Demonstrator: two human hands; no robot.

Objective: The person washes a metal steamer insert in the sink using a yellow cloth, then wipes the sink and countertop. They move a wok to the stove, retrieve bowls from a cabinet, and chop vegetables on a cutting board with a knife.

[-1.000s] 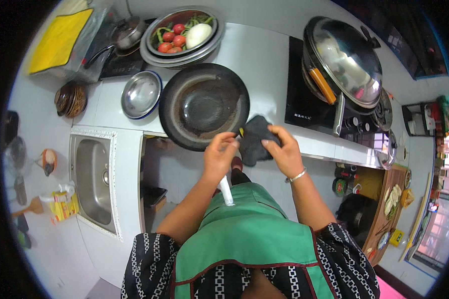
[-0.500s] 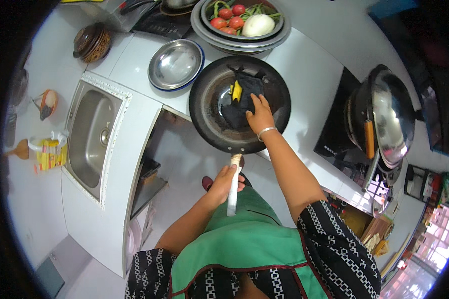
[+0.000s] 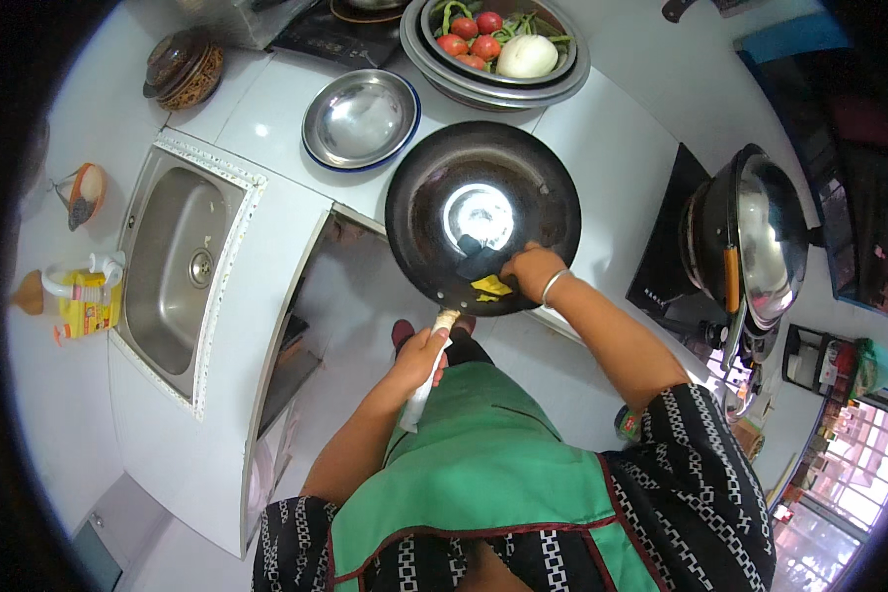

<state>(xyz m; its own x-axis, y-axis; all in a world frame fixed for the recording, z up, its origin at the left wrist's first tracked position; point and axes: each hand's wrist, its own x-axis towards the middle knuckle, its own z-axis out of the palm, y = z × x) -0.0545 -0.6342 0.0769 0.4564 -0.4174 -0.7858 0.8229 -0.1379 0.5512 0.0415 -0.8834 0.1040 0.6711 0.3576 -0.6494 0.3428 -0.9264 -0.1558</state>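
Observation:
My left hand (image 3: 421,361) is wrapped round the pale handle of a dark wok (image 3: 419,212), which I hold over the counter's front edge. The wok's inside faces up, and bright light glares off its bottom. Inside the wok, my right hand (image 3: 533,273) grips a bunched black cloth (image 3: 479,260) with a yellow patch against the near right part of the surface. A silver bangle circles my right wrist. Part of the cloth is hidden under my fingers.
Behind the wok stand a metal plate (image 3: 360,120) and stacked basins (image 3: 572,87) with tomatoes and a pale round vegetable. A sink (image 3: 178,271) lies left, beside a yellow bottle (image 3: 91,314). Right, a lidded wok (image 3: 772,242) sits on a black stove (image 3: 661,232).
My right hand has drawn the cloth from the wok's middle toward its near right side, bunching it up. The wok's handle now slants further left.

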